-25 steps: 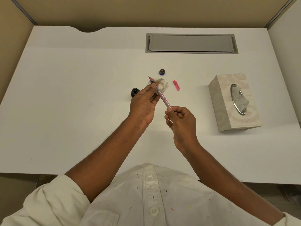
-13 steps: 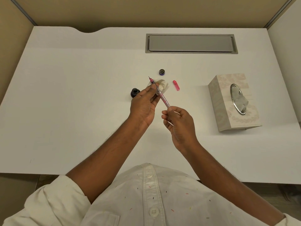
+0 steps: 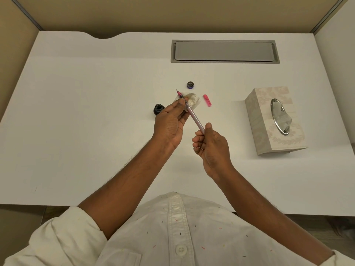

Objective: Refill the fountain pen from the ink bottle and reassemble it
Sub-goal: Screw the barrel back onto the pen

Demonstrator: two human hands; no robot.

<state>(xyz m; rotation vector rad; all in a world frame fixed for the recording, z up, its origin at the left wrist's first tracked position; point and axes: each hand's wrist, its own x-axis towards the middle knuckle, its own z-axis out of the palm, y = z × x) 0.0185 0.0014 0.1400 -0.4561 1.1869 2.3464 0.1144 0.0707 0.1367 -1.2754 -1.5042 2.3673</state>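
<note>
As the left hand (image 3: 170,123) and right hand (image 3: 211,148) pinch the fountain pen (image 3: 194,117), fingers (image 3: 197,140) hide its rear.

Surface: white matte desk top (image 3: 76,112), spanning the full view.
Far edge: shallow curved notch (image 3: 103,36) at left.
Hatch: grey rectangular cover (image 3: 224,51), recessed in the surface, right of centre.
Partitions: beige back panel (image 3: 172,14) and beige left panel (image 3: 13,64); paler right panel (image 3: 338,64).
Corner trim: grey strip (image 3: 28,16) at the rear left corner.
Floor: dim area (image 3: 19,217) below the near edge.
Light: even; shadows soft.
</note>
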